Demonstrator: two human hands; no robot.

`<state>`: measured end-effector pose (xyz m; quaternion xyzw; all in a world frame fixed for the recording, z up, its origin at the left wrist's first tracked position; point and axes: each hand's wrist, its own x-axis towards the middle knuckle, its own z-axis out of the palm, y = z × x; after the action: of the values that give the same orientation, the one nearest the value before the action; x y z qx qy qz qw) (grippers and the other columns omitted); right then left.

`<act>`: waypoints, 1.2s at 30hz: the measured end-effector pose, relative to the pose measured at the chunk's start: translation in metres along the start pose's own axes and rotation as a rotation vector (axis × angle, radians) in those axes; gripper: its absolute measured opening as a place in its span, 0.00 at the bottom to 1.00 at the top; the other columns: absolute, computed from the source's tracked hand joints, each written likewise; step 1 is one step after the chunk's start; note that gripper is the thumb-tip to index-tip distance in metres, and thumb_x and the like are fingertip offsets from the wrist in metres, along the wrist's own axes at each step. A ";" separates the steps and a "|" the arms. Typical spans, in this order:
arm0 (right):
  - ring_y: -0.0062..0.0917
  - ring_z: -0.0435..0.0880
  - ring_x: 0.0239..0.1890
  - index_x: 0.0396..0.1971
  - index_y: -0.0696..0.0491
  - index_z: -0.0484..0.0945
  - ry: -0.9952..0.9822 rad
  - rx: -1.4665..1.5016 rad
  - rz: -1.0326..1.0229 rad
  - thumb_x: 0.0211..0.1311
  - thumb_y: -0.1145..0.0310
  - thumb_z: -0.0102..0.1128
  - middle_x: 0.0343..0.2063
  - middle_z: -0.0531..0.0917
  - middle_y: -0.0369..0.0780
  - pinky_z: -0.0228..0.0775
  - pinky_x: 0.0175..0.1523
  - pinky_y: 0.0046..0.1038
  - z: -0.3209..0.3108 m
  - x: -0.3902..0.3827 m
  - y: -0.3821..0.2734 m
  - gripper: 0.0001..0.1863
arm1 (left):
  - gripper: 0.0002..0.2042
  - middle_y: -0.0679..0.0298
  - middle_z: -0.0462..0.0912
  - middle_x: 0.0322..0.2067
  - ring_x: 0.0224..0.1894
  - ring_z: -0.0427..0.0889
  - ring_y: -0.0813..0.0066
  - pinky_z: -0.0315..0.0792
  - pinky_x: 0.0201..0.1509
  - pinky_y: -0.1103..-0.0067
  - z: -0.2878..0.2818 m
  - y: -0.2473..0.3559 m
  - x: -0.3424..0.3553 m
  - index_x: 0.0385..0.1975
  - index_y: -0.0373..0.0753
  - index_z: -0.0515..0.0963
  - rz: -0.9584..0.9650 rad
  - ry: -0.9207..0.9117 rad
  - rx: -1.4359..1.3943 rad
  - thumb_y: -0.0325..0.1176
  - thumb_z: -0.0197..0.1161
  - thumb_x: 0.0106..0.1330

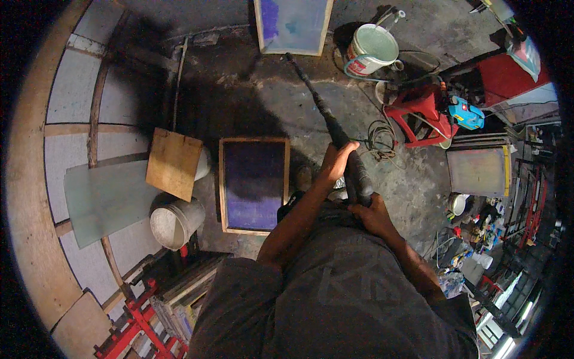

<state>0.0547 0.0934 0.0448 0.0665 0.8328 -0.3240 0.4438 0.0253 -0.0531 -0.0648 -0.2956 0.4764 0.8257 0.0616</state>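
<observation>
My left hand is wrapped round the black body of a pressure washer wand. Lower down, near my waist, my right hand is closed on the grip end. The wand slants up and left, its tip just below a wood-framed printing screen at the far wall. That screen has a purple patch on its left side and a pale greyish mesh elsewhere. A second wood-framed screen, with dark purple mesh, stands to the left of my feet. Whether water leaves the tip I cannot tell.
A white bucket of liquid stands at the far right, a hose beside it. A coiled hose lies near a red stool with a blue machine. Left are another bucket, a wooden board and a glass sheet.
</observation>
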 end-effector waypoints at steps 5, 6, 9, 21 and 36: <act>0.31 0.80 0.36 0.39 0.61 0.74 -0.040 0.034 -0.084 0.44 0.63 0.64 0.33 0.80 0.45 0.70 0.42 0.33 0.002 0.012 0.017 0.22 | 0.15 0.68 0.70 0.23 0.29 0.67 0.76 0.63 0.35 0.76 -0.002 0.003 0.000 0.26 0.36 0.72 0.028 -0.029 0.005 0.44 0.59 0.58; 0.31 0.80 0.36 0.38 0.61 0.74 -0.044 0.028 -0.104 0.44 0.63 0.65 0.33 0.80 0.45 0.70 0.42 0.33 0.003 0.014 0.020 0.22 | 0.15 0.68 0.70 0.23 0.29 0.67 0.76 0.63 0.36 0.76 -0.001 0.002 -0.001 0.26 0.35 0.72 0.028 -0.025 -0.011 0.44 0.59 0.58; 0.30 0.80 0.36 0.37 0.62 0.74 -0.047 0.045 -0.134 0.45 0.64 0.64 0.33 0.81 0.45 0.70 0.41 0.32 0.002 0.011 0.016 0.21 | 0.15 0.68 0.72 0.25 0.30 0.68 0.75 0.63 0.36 0.77 -0.003 0.002 0.004 0.28 0.35 0.72 0.019 -0.026 0.034 0.44 0.59 0.58; 0.28 0.77 0.27 0.37 0.64 0.72 0.108 0.015 -0.134 0.42 0.64 0.66 0.25 0.78 0.42 0.69 0.35 0.29 0.007 0.012 0.018 0.24 | 0.16 0.69 0.72 0.24 0.29 0.69 0.76 0.63 0.36 0.77 -0.003 0.000 0.007 0.27 0.36 0.73 0.063 -0.064 -0.032 0.45 0.61 0.56; 0.23 0.76 0.25 0.33 0.61 0.73 -0.008 0.098 -0.221 0.45 0.69 0.65 0.23 0.78 0.39 0.68 0.32 0.27 0.001 0.005 0.002 0.17 | 0.15 0.69 0.71 0.23 0.27 0.68 0.76 0.62 0.33 0.77 0.003 0.010 0.004 0.25 0.38 0.72 0.065 -0.013 -0.008 0.45 0.62 0.54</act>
<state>0.0534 0.0938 0.0397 -0.0054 0.8165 -0.4116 0.4049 0.0168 -0.0573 -0.0585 -0.2746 0.4819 0.8312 0.0366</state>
